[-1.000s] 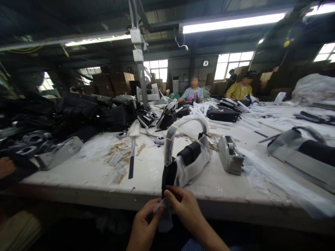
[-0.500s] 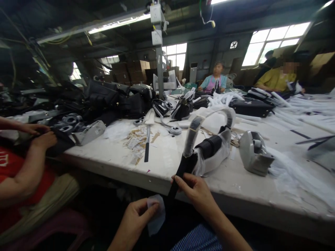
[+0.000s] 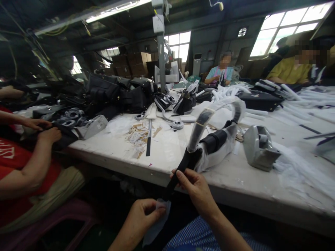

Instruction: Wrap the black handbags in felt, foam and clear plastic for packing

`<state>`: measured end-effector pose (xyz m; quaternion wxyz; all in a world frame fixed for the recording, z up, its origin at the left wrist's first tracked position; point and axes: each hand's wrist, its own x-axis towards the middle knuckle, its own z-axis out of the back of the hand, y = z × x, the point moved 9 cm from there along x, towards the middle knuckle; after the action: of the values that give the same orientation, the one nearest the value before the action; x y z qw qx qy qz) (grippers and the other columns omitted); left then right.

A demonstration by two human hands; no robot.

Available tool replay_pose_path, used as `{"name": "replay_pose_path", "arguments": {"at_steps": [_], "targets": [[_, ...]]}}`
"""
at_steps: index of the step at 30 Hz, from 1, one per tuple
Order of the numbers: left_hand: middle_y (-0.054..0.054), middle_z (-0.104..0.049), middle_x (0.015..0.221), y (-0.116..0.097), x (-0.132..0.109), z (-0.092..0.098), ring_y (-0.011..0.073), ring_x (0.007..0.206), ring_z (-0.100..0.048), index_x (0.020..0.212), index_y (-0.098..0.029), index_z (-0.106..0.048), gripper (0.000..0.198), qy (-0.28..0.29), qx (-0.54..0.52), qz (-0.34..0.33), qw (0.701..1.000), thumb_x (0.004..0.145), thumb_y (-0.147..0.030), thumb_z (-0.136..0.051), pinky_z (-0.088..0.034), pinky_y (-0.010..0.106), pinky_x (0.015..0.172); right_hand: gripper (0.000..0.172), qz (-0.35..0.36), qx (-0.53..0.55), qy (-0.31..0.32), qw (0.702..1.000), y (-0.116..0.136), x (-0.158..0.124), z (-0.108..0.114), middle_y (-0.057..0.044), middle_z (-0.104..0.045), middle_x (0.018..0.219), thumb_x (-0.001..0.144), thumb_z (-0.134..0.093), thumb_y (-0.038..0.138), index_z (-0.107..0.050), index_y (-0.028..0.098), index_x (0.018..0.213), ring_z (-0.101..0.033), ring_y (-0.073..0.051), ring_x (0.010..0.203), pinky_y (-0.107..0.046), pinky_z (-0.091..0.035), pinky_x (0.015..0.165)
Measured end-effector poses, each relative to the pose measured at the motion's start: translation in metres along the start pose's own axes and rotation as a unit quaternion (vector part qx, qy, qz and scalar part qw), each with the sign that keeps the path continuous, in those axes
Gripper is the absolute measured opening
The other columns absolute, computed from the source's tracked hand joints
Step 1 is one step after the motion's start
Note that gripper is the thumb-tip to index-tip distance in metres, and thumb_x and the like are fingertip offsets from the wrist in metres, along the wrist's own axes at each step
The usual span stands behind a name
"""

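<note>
A black bag [image 3: 214, 144] half wrapped in thin white foam lies near the front edge of the white table [image 3: 167, 153]. Its long black strap [image 3: 183, 167], partly sleeved in foam, arcs up and comes down over the edge toward me. My right hand [image 3: 195, 188] is closed on the bare black part of the strap just below the table edge. Lower and to the left, my left hand [image 3: 142, 218] pinches a thin sheet of white wrapping foam [image 3: 158, 223] against the strap's hanging end.
A grey tape dispenser [image 3: 259, 148] stands right of the bag, another [image 3: 91, 127] at the left. Paper scraps and a black strip [image 3: 148, 139] lie mid-table, black bags [image 3: 115, 96] behind. A person in red [image 3: 28, 164] works at my left; two others sit at the far side.
My hands have drawn apart along the strap: the right one stays up near the table edge, the left has dropped lower with the foam sheet. The view has swung left and down.
</note>
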<state>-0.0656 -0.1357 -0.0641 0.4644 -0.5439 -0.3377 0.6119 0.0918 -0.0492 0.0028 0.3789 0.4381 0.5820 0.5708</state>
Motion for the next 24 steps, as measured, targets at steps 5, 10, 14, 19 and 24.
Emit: {"name": "replay_pose_path", "arguments": {"at_steps": [5,10,14,19,24], "targets": [[0.006,-0.071,0.071,-0.003,0.002,-0.007,0.0185,0.065,-0.060,0.078,-0.012,-0.075,0.045,0.019,-0.019,0.000,1.000,0.069,-0.056,-0.076,-0.041,0.026,0.062,0.040,0.004,0.005,-0.002,1.000,-0.002,0.001,0.001,-0.003,-0.067,0.073,0.089,-0.062,0.052,-0.076,0.016,0.097,-0.058,-0.015,0.067,-0.024,-0.043,0.060],[0.005,-0.071,0.070,-0.008,0.005,-0.008,0.0172,0.064,-0.059,0.079,-0.012,-0.075,0.043,0.019,-0.023,-0.002,1.000,0.068,-0.054,-0.078,-0.039,0.025,0.061,0.040,-0.001,0.009,0.012,1.000,-0.004,0.001,0.002,-0.004,-0.070,0.078,0.089,-0.061,0.052,-0.075,0.016,0.096,-0.060,-0.015,0.068,-0.025,-0.044,0.060],[0.003,-0.067,0.064,-0.015,0.008,-0.008,0.0148,0.059,-0.053,0.076,-0.013,-0.076,0.050,0.009,-0.017,-0.007,1.000,0.068,-0.062,-0.074,-0.036,0.024,0.056,0.040,0.002,-0.008,0.017,1.000,-0.004,0.003,0.005,-0.004,-0.071,0.077,0.089,-0.061,0.053,-0.074,0.015,0.089,-0.060,-0.016,0.067,-0.025,-0.044,0.059],[0.003,-0.067,0.067,-0.023,0.013,-0.012,0.0144,0.060,-0.052,0.087,-0.013,-0.078,0.049,0.013,-0.025,-0.019,0.999,0.072,-0.060,-0.073,-0.036,0.025,0.058,0.038,0.023,-0.048,0.015,0.998,0.003,0.003,0.009,-0.001,-0.066,0.070,0.090,-0.060,0.051,-0.073,0.016,0.082,-0.058,-0.015,0.066,-0.024,-0.042,0.059],[0.004,-0.068,0.068,-0.021,0.008,-0.012,0.0145,0.061,-0.055,0.085,-0.014,-0.079,0.047,0.019,-0.066,-0.010,0.998,0.072,-0.059,-0.075,-0.040,0.024,0.059,0.040,0.035,-0.059,-0.004,0.998,0.007,0.001,0.011,0.000,-0.061,0.065,0.089,-0.061,0.050,-0.069,0.015,0.072,-0.055,-0.014,0.063,-0.023,-0.039,0.056]]}}
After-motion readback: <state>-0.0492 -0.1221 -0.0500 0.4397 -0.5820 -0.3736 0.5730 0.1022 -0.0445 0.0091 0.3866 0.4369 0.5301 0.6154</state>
